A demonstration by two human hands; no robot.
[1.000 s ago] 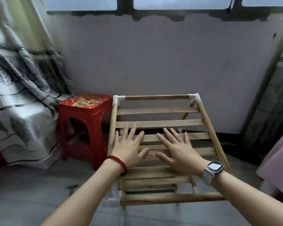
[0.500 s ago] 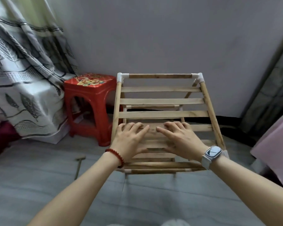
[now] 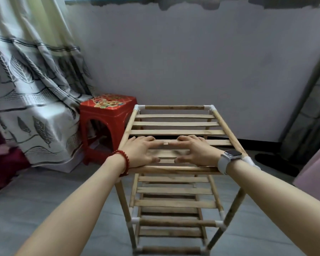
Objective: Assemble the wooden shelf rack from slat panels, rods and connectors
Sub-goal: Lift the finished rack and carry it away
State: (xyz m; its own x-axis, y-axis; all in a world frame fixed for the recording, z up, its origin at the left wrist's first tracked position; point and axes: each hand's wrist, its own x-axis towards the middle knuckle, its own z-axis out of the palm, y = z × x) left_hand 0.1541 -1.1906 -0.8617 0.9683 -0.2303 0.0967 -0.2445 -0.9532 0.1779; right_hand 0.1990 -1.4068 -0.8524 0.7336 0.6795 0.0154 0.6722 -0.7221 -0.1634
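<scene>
Pressing down on the top shelf (image 3: pixel 175 124) of the upright rack (image 3: pixel 174 204) on the floor, left hand (image 3: pixel 139 151) and right hand (image 3: pixel 198 151) lie open, palms flat; push evenly, I'd say, so every white connector (image 3: pixel 135 219) seats squarely.

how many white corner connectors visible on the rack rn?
8: top far-left, top far-right, top near-right by the watch, middle tier near-left and near-right, bottom near-left, and two blurred on the middle tier's far side. More likely hidden behind arms.
</scene>
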